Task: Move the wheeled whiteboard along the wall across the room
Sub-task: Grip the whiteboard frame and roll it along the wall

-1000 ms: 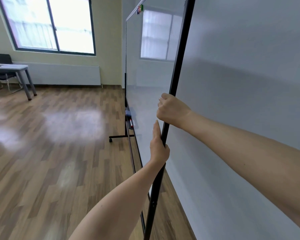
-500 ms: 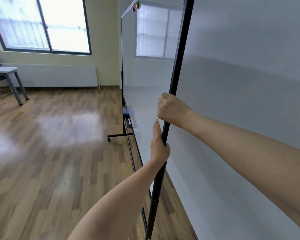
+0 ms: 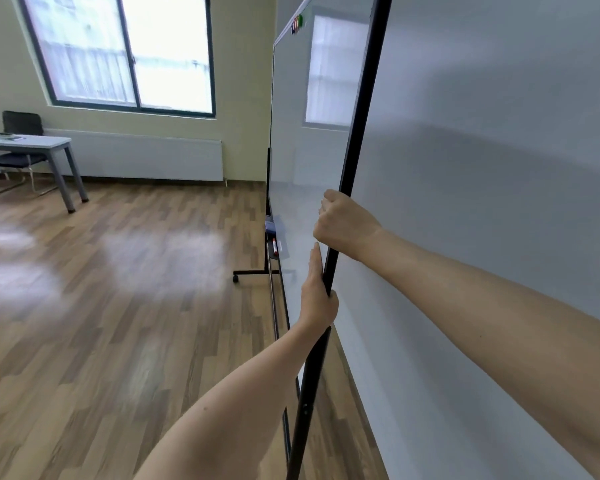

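The wheeled whiteboard [image 3: 305, 133] stands edge-on in front of me, close beside the grey wall [image 3: 482, 168] on the right. Its black side post [image 3: 357, 133] runs from the top of the view down to the floor. My right hand [image 3: 343, 226] is wrapped around this post at mid height. My left hand [image 3: 317, 292] grips the same post just below, fingers flat along the board face. A marker tray [image 3: 274, 245] with a red-capped marker sits on the board's lower rail. One black foot with a caster [image 3: 236, 278] sticks out onto the floor.
Wood laminate floor [image 3: 118, 306] spreads out to the left. A grey table [image 3: 32, 143] with a black chair [image 3: 20, 124] behind it stands at the far left under a large window [image 3: 125, 53]. A long white radiator [image 3: 142, 155] runs along the far wall.
Both hands keep the same grip on the post. The view has swung a little, so the table and chair sit further into the frame at left; the board stays close along the wall.
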A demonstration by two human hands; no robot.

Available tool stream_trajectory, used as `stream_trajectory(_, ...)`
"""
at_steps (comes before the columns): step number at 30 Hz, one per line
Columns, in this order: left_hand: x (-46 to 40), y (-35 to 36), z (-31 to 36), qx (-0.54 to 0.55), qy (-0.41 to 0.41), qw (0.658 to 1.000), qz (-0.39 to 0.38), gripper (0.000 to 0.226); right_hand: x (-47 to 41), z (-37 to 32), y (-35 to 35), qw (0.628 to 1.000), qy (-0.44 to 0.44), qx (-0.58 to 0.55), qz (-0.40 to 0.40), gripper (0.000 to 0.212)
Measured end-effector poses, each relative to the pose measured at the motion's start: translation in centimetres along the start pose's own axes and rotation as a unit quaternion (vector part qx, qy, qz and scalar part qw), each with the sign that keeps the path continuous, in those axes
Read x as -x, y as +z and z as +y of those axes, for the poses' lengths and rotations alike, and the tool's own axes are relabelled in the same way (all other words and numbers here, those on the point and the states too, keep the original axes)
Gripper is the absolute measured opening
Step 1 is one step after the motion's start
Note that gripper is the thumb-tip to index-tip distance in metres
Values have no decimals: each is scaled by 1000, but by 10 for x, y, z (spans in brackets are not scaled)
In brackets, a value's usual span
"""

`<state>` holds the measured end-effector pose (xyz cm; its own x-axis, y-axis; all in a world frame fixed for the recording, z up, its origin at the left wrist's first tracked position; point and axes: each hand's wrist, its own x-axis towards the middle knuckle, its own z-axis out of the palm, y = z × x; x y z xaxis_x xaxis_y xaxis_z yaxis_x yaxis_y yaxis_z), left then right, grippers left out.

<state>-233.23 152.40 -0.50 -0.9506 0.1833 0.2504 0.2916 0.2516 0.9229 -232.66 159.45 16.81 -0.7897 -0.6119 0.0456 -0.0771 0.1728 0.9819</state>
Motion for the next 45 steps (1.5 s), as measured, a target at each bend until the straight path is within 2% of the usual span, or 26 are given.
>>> stream_trajectory(1, -82, 1, -25, -1, -16, 999, 35, 115, -73, 6, 65, 999, -37, 21, 19, 38)
stream_trajectory(2, -107, 3, -34, 16, -26, 999, 29, 118, -92, 7, 85, 1000, -11, -21, 6, 38)
stream_trajectory(3, -112, -1, -30, 0, -20, 1000, 21, 118, -89, 13, 70, 1000, 6, -2, -12, 38)
stream_trajectory(4, -116, -5, -28, 14, -18, 999, 22, 118, -89, 16, 72, 999, 3, -31, -21, 39)
stream_trajectory(5, -124, -3, -28, 18, -13, 999, 31, 116, -94, 19, 77, 1000, 12, -18, -4, 39)
stream_trajectory(7, -142, -2, -30, 19, -17, 999, 26, 113, -114, 20, 94, 1000, 12, -10, 15, 39)
stream_trajectory(13, -233, -8, -53, 34, -24, 998, 42, 106, -188, 27, 159, 1000, 1, -5, -9, 35)
stream_trajectory(21, -369, -22, -94, 7, -43, 999, 15, 110, -298, 37, 251, 999, -1, -28, 22, 44)
stream_trajectory(24, -401, -27, -104, 10, -35, 999, 10, 111, -319, 39, 266, 999, -16, -48, -10, 43)
stream_trajectory(28, -474, -37, -133, 3, -9, 1000, -2, 120, -381, 48, 301, 999, -16, -13, -47, 38)
stream_trajectory(32, -533, -43, -151, -3, -5, 1000, -17, 113, -429, 53, 342, 998, -14, -13, -58, 40)
stream_trajectory(41, -651, -46, -189, -9, -11, 1000, -3, 114, -521, 59, 421, 998, 1, -28, -49, 38)
stream_trajectory(45, -705, -51, -207, -5, -2, 1000, 8, 123, -569, 63, 458, 999, 7, -28, -39, 38)
